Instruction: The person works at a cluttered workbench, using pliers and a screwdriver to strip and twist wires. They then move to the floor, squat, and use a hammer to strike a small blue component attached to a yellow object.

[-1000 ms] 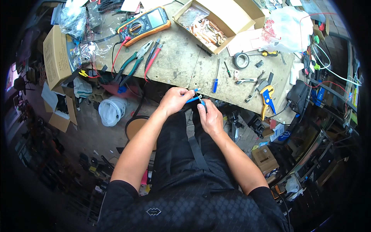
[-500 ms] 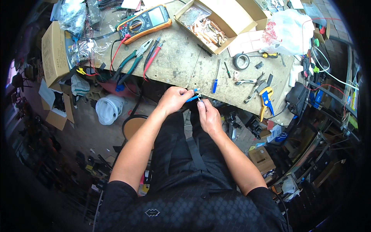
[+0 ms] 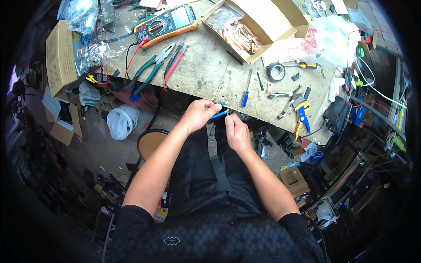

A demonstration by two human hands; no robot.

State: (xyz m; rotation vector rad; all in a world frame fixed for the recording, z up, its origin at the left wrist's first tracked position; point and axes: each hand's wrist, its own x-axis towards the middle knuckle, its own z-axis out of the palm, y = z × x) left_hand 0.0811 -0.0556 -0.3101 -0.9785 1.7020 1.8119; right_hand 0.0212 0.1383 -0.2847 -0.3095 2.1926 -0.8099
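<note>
One blue wire [image 3: 218, 115], pale at its right tip, sits mid-frame, just off the near edge of the tabletop [image 3: 206, 70]. Left hand [image 3: 198, 115]: thumb and fingers narrowed, holding it; second blue bit [image 3: 223, 104] just above. Right hand [image 3: 238, 131]: thumb close to fingers at the wire's tip; cannot tell whether anything is gripped. Upper left: orange-edged multimeter [image 3: 166, 26], green-handled pliers [image 3: 154, 62]. Upper centre: open carton [image 3: 267, 22], copper-coloured pieces [image 3: 240, 37] inside. Right of centre: blue-handled screwdriver [image 3: 245, 98], blue-and-yellow tool [image 3: 302, 115].
</note>
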